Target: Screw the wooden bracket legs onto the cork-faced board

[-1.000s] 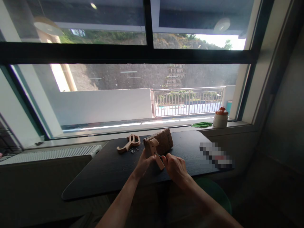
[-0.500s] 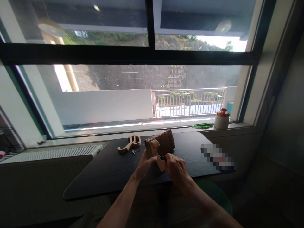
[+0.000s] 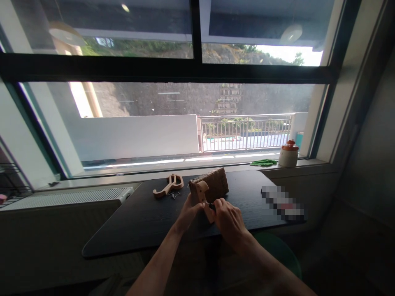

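My left hand (image 3: 186, 216) is wrapped round the lower left side of a pale wooden hook (image 3: 202, 188), keeping it against the end of a rough-edged brown block (image 3: 218, 182). The hook stands tilted, with its curved tip at the top and dark holes along its face. Gripped in my right hand (image 3: 228, 218) is a screwdriver (image 3: 211, 206) with a dark handle. Its thin shaft points at the hook's face by my left thumb; whether a screw sits under the tip is too small to tell. Another pair of wooden hooks (image 3: 166, 191) lies beside several loose screws (image 3: 175, 195).
The dark table (image 3: 129, 230) stands against the window sill. A pixelated object (image 3: 284, 204) lies at its right end. On the sill are a green cloth (image 3: 263, 163) and a white jar (image 3: 288, 158) with an orange top. A radiator (image 3: 92, 199) is at left, a green stool (image 3: 279, 255) below right.
The block and hook have shifted very slightly to the right. My right hand has turned a little on the screwdriver, and more of its shaft shows.
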A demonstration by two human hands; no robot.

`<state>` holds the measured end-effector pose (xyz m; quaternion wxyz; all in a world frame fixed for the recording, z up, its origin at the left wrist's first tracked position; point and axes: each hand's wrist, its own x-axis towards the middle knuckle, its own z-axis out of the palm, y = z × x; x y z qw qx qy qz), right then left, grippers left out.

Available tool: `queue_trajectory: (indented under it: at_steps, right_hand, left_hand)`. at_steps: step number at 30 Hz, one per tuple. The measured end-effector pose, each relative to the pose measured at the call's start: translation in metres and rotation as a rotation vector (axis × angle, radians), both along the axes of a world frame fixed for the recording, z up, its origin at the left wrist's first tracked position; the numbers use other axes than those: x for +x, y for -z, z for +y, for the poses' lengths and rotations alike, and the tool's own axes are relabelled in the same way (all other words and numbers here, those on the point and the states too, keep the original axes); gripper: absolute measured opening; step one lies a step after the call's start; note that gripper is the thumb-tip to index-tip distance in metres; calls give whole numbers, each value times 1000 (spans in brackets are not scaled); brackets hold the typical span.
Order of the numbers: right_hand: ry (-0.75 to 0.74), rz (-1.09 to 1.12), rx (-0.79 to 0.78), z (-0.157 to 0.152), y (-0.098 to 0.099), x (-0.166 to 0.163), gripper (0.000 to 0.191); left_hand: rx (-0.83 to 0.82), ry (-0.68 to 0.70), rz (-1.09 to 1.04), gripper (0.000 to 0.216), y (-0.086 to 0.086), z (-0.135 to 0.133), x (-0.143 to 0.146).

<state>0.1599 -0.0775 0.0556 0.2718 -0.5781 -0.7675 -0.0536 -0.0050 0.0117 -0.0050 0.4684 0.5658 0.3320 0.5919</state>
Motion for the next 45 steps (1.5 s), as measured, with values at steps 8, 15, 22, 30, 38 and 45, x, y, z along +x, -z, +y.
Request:
queue_trajectory:
  at_steps: [8, 15, 22, 30, 38, 45]
  right_hand:
    - [40, 7, -14, 8, 12, 3, 26]
    - [29, 16, 6, 6, 10, 2, 9]
    - [59, 10, 1, 16, 12, 3, 31]
    - [17, -7, -3, 15, 5, 4, 14]
    - [-17, -48, 78, 19, -10, 2, 13]
    - [-2, -12, 53, 8, 7, -1, 9]
  left_hand:
    - [-13, -9, -10, 47, -4, -3, 0]
    - [-26, 5, -17, 44, -3, -2, 0]
    - [-43, -2, -62, 46, -5, -3, 1]
    - [-73, -33, -147, 42, -17, -9, 5]
    - [-127, -84, -355, 45, -21, -5, 21]
    - [-170, -88, -446, 55, -14, -7, 19]
